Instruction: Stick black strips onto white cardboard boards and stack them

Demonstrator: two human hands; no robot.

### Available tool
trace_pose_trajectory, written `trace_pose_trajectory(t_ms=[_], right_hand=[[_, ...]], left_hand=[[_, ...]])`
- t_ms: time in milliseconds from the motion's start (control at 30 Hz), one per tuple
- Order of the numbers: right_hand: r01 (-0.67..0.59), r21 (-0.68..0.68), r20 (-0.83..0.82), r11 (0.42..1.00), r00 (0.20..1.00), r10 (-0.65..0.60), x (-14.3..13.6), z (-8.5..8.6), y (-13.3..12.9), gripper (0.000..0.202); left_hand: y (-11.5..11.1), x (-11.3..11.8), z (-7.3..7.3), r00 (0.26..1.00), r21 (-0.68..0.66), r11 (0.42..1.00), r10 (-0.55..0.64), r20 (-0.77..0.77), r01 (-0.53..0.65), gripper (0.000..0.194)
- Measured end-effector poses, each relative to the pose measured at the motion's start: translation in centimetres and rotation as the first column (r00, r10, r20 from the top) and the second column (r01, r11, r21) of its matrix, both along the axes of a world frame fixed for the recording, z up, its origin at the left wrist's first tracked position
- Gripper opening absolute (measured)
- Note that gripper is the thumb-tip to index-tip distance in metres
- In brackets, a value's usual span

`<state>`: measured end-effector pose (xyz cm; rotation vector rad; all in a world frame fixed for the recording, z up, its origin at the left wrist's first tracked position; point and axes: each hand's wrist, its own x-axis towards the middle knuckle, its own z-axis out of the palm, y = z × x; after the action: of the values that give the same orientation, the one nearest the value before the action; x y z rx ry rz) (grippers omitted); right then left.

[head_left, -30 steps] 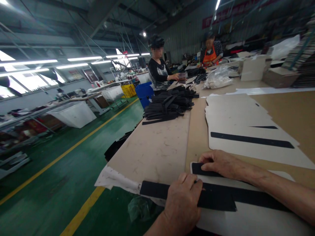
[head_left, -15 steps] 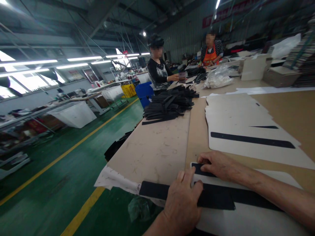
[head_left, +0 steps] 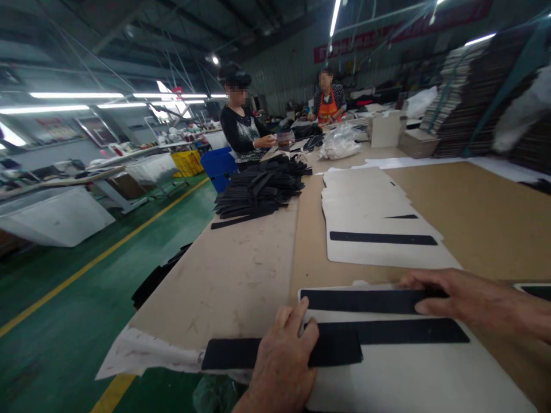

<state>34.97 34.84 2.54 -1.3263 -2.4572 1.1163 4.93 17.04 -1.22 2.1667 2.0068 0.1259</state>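
Note:
A white panel (head_left: 387, 373) with rounded corners lies before me, with a black strip (head_left: 365, 301) along its far edge. My right hand (head_left: 456, 298) is over this strip's right part, thumb at the near edge and fingers curled at the far edge. A second black strip (head_left: 413, 331) lies across the panel, nearer to me. My left hand (head_left: 286, 350) is wrapped over a loose black strip (head_left: 230, 353), which overlaps the second one and reaches left across the table corner. Its index fingertip touches the far strip's left end. The palm side is hidden.
Behind lie overlapping white panels (head_left: 365, 201) bearing a black strip (head_left: 383, 237). A heap of black strips (head_left: 262, 186) sits at the table's left edge. Two people, one in an orange apron (head_left: 328, 109), stand farther back. Tall stacks (head_left: 469, 97) rise at right.
My right hand has moved right along the far strip, uncovering its left part. The left hand stays on the loose strip. The view has turned to the right.

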Motion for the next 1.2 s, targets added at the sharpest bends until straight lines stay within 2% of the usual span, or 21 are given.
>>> trace_pose_trajectory(t_ms=[67,133,233,333,500,700,933,1100,1200], right_hand=[[0.095,-0.076,-0.048,0.993,0.994,-0.098,2.8,-1.1,-0.6,0.021],[0.203,-0.139,-0.101,0.969,0.971,-0.218,4.1,-2.5,-1.4,0.028],[0.342,-0.211,-0.193,0.916,0.904,-0.382,4.1,-4.2,-2.2,0.031],[0.433,-0.180,-0.236,0.883,0.853,-0.466,3.6,-5.1,-2.3,0.030],[0.470,-0.051,-0.178,0.881,0.864,-0.471,3.8,-5.4,-1.4,0.025],[0.476,0.071,-0.111,0.876,0.877,-0.468,2.8,-4.2,-0.8,0.019],[0.475,0.114,-0.025,0.873,0.879,-0.475,1.7,-2.8,-0.8,0.013],[0.432,0.199,0.067,0.879,0.889,-0.452,1.3,-2.3,-0.8,0.012],[0.314,0.326,0.077,0.892,0.931,-0.356,1.2,-2.4,-0.8,0.009]], left_hand=[[0.0,-0.2,-0.5,1.000,0.047,0.999,-0.008,-0.011,0.009,0.064],[-0.1,-0.5,-0.9,0.999,0.107,0.994,-0.021,-0.031,0.024,0.065],[-0.2,-0.8,-1.3,0.996,0.182,0.982,-0.041,-0.082,0.056,0.066],[-0.2,-1.1,-1.7,0.989,0.233,0.968,-0.064,-0.135,0.094,0.065],[-0.2,-1.7,-2.2,0.974,0.309,0.937,-0.106,-0.199,0.165,0.059],[-0.1,-2.3,-2.6,0.956,0.311,0.924,-0.144,-0.255,0.222,0.064],[-0.2,-2.6,-2.9,0.945,0.280,0.930,-0.154,-0.290,0.237,0.072],[-0.1,-2.7,-3.0,0.949,0.282,0.927,-0.174,-0.261,0.247,0.069],[0.0,-2.5,-2.4,0.969,0.288,0.936,-0.147,-0.199,0.201,0.067]])
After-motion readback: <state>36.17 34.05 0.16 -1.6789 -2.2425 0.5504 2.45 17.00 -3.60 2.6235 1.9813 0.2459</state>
